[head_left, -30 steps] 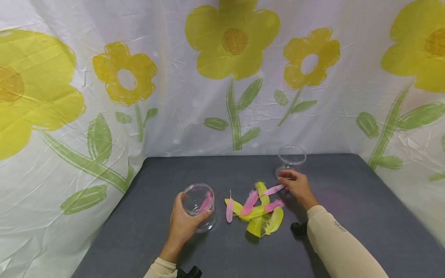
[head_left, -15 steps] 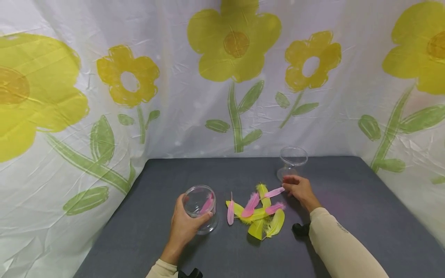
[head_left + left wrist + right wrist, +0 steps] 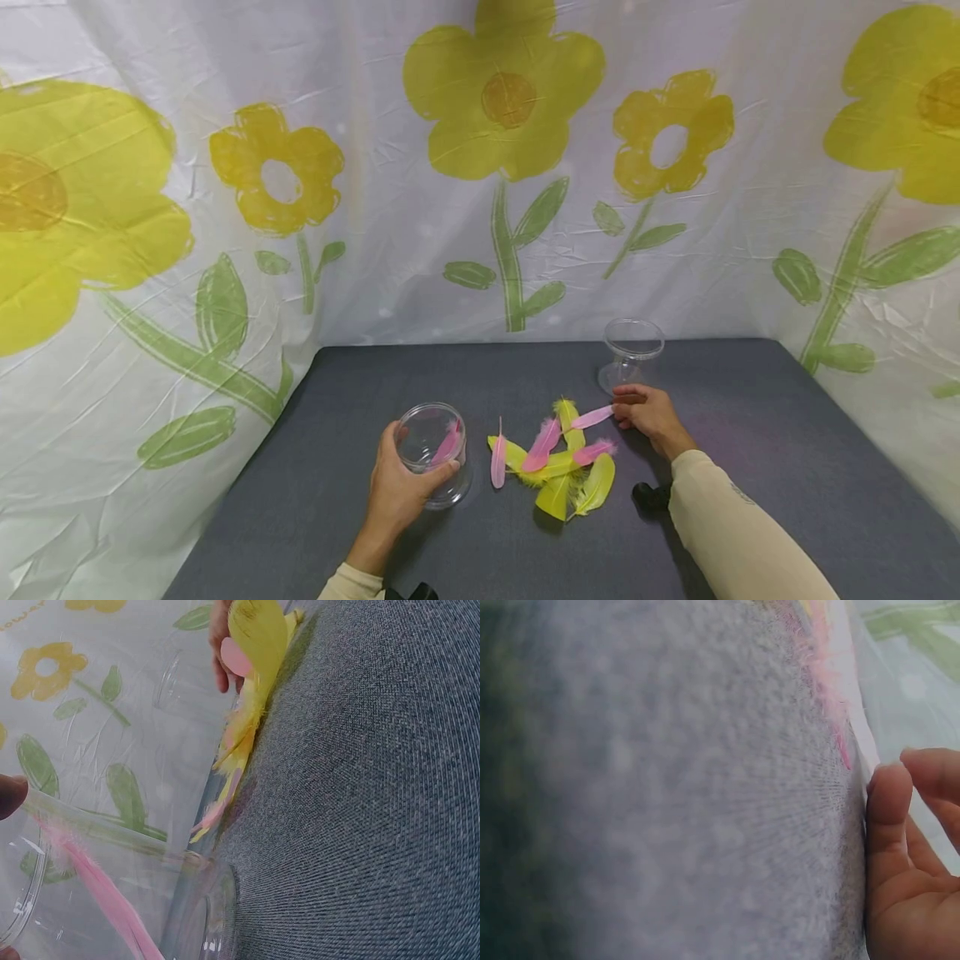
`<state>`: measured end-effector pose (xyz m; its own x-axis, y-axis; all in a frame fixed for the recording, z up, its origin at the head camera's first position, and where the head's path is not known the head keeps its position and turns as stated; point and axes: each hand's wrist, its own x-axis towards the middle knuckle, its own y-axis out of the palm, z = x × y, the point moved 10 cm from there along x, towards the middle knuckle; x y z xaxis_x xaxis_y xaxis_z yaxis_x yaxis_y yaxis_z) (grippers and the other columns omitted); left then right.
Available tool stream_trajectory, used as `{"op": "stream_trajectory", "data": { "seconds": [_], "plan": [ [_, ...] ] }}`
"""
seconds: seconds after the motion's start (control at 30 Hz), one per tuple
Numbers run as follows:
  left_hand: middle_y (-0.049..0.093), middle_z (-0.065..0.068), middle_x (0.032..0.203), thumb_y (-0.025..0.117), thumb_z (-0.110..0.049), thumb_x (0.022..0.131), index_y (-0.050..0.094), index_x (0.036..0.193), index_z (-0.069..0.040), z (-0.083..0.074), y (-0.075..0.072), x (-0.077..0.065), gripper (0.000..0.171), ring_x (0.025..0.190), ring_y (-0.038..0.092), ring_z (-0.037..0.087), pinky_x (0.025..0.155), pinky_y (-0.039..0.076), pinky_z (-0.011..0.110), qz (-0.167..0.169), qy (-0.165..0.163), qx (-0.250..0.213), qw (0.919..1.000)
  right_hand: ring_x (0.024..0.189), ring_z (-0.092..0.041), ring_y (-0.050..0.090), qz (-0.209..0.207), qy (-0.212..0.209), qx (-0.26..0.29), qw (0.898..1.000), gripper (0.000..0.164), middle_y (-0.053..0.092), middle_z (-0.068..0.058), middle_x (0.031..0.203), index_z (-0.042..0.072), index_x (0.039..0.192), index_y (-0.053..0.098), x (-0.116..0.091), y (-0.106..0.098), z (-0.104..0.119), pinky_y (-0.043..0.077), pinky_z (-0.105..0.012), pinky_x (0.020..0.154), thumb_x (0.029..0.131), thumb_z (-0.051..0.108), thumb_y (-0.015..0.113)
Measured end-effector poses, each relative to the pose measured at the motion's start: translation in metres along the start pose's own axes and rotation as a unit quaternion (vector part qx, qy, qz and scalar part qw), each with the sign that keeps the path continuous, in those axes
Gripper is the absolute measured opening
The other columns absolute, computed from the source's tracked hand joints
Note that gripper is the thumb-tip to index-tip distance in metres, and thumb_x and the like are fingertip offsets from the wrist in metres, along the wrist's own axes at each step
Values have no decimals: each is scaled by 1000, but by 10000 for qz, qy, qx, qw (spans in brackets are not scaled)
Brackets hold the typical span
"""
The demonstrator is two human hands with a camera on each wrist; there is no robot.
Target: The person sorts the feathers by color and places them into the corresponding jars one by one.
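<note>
In the head view my left hand (image 3: 401, 487) grips a clear plastic jar (image 3: 446, 492) by its side, fingers on the left and thumb across the front. Inside it a pink feather (image 3: 448, 442) leans upright; the left wrist view shows this pink feather (image 3: 101, 885) through the clear wall. My right hand (image 3: 651, 417) pinches the right end of a pale pink feather (image 3: 592, 417) between thumb and fingertips. That feather's other end lies over a loose pile of yellow feathers (image 3: 596, 486) and pink feathers (image 3: 542, 444) on the table.
A second clear container (image 3: 633, 340), with a wide rim, stands behind my right hand. The dark grey table (image 3: 360, 383) ends at a white cloth (image 3: 375, 208) printed with yellow flowers. One more pink feather (image 3: 498, 454) lies at the pile's left side.
My right hand has shifted slightly toward me, away from the far container, while staying at the pale pink feather's end. My left hand and the jar stay nearly still.
</note>
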<state>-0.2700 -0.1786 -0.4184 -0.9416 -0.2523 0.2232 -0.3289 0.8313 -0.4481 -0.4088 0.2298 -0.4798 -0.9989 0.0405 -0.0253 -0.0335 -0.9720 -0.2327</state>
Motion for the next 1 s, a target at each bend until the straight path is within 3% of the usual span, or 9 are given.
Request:
{"op": "stream_trajectory", "data": {
  "seconds": [0.53, 1.0],
  "plan": [
    [43, 20, 139, 91, -35, 63, 32, 142, -5, -1, 1, 0, 103, 129, 39, 39, 100, 32, 60, 33, -61, 38, 10000, 68, -12, 62, -278, 460, 443, 9976, 33, 65, -11, 87, -15, 116, 59, -3, -5, -6, 54, -25, 62, 84, -8, 66],
    [43, 20, 139, 91, -34, 64, 32, 142, -4, 1, 1, 1, 102, 129, 39, 39, 100, 32, 59, 31, -36, 34, 10000, 66, -12, 64, -576, 8, 1118, 9921, 33, 65, -9, 81, -21, 114, 53, -12, -20, 23, 55, -27, 65, 86, -9, 65]
  ]
}}
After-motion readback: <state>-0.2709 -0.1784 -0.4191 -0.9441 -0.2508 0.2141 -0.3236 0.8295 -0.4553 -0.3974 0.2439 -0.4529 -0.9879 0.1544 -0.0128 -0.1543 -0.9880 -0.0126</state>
